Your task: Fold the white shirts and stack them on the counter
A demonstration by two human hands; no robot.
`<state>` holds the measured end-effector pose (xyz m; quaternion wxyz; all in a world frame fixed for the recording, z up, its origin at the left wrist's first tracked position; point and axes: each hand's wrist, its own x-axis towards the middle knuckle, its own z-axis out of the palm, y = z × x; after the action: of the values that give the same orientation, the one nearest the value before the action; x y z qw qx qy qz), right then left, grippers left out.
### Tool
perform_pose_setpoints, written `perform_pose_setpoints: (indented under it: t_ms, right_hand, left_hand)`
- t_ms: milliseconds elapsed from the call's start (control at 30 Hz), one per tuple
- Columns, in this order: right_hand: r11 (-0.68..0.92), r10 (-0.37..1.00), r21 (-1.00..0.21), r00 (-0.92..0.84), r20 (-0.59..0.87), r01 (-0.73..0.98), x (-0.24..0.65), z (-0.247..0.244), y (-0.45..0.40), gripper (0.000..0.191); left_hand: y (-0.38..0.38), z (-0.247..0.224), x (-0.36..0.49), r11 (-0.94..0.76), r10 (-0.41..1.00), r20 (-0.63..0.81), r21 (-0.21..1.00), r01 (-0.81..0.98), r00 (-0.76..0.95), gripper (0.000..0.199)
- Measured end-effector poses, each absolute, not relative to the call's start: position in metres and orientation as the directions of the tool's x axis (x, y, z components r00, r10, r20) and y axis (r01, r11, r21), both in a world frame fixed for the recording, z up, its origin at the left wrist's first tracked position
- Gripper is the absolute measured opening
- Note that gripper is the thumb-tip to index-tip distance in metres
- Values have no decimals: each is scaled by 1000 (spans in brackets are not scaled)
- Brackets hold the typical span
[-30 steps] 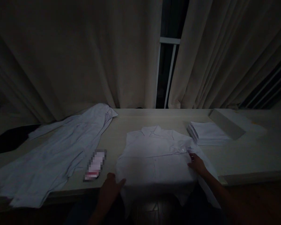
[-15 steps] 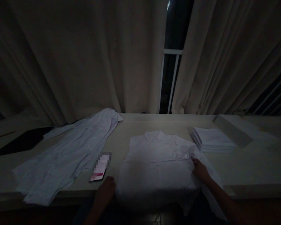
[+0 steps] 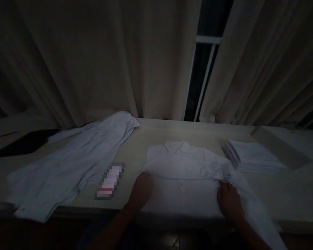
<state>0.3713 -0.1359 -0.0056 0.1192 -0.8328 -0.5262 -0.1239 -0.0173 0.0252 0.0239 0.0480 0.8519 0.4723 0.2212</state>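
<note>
In front of me a white collared shirt (image 3: 169, 166) lies on the table, its collar pointing away and a buttoned front showing. One sleeve is bunched across its right side, and loose cloth hangs over the table's front edge at the right. My left hand (image 3: 143, 189) is over the shirt's left edge, its fingers smeared by motion. At the right, my right hand (image 3: 229, 198) is closed, fingers curled on the shirt's cloth just below the bunched sleeve.
A second white shirt (image 3: 75, 163) is spread on the left, partly over the front edge. Beside it lies a phone (image 3: 110, 182) with a blurred screen. Folded white cloths (image 3: 255, 154) are stacked at the right, near a pale box (image 3: 281, 146). Curtains (image 3: 156, 62) hang behind the table (image 3: 156, 130).
My left hand has moved up and right, from beside the shirt's lower left onto its left edge. The shirt's lower part now lies lower and flatter. The view has shifted slightly.
</note>
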Motion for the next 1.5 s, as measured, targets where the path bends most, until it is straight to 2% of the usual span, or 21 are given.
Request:
perform_pose_setpoints:
  t_ms: [133, 333, 567, 633, 767, 833, 933, 1033, 1133, 1233, 1367, 1500]
  right_hand:
    - [-382, 864, -67, 382, 328, 922, 378, -10, -134, 37]
    - [-347, 871, -106, 363, 330, 932, 381, -14, -131, 37]
    - [-507, 823, -96, 515, 239, 856, 370, 7, -113, 37]
    - [-541, 800, -136, 558, 219, 830, 375, 7, -109, 39]
    - [-580, 769, -222, 616, 167, 784, 385, 17, -100, 37]
    - [-602, 763, -178, 627, 160, 778, 385, 32, -91, 37]
    - [-638, 752, -25, 629, 198, 770, 377, 61, -73, 51]
    - [-592, 796, 93, 564, 219, 800, 365, 80, -53, 59]
    - [-483, 858, 101, 448, 250, 870, 354, 71, -35, 55]
    - [-415, 871, 98, 364, 329, 904, 353, 41, -20, 56]
    - [-352, 891, 33, 325, 316, 935, 362, 10, -3, 59]
    - [-220, 949, -94, 236, 211, 971, 346, 14, 24, 50]
  left_hand:
    - [33, 30, -14, -493, 859, 300, 272, 826, 414, 27]
    - [52, 17, -5, -435, 880, 329, 261, 862, 344, 28]
    - [76, 19, 21, -343, 882, 405, 203, 917, 241, 24]
    - [82, 22, 22, -304, 880, 445, 252, 919, 169, 26]
    - [96, 27, 8, -162, 899, 429, 510, 845, -87, 41]
    - [103, 28, -4, -63, 921, 341, 604, 794, -186, 43]
    - [106, 28, -18, 87, 944, 184, 662, 744, -274, 39]
    - [97, 29, -19, 36, 957, 213, 586, 810, -197, 41]
    - [87, 31, -12, -73, 941, 332, 400, 914, -70, 48]
    - [85, 32, -10, -84, 950, 313, 291, 953, -12, 48]
    - [91, 32, -12, -39, 980, 198, 249, 968, -11, 35]
    - [95, 34, -14, -57, 983, 182, 203, 978, 19, 23]
